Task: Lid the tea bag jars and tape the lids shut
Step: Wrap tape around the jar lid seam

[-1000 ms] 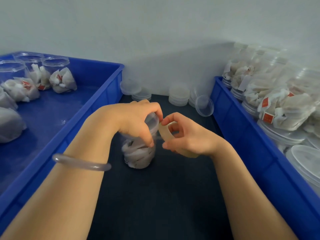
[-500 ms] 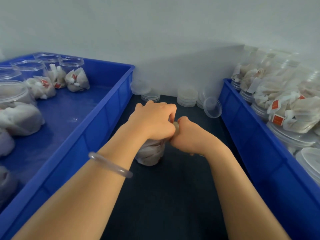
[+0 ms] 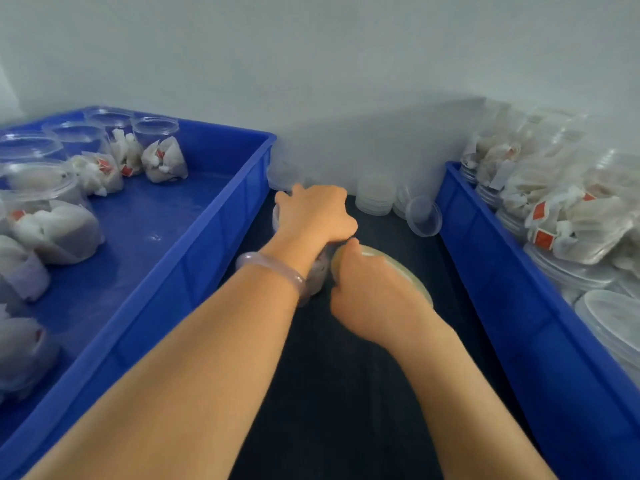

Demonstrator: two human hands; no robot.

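Head view, looking down on a dark tabletop [image 3: 346,393] between two blue crates. Left hand [image 3: 315,216] clamped over the top of the tea bag jar [image 3: 317,277], fingers curled down round its lid end. Jar in the middle of the tabletop, mostly hidden under hand and wrist, with only a strip of clear wall and white bags showing; upright or tilted, cannot tell. Clear bracelet [image 3: 273,268] on the left wrist. Right hand [image 3: 370,289] just beside the jar, fingers wrapped round a tan tape roll [image 3: 401,268], thumb tip up against the left hand, roll's near edge against the jar. Left crate [image 3: 242,202] holding open jars [image 3: 159,150] of tea bags. Right crate [image 3: 485,258] piled with lidded jars [image 3: 571,216] on their sides. Stacked lids [image 3: 375,199] by the wall, one loose lid [image 3: 424,216] leaning beside them.
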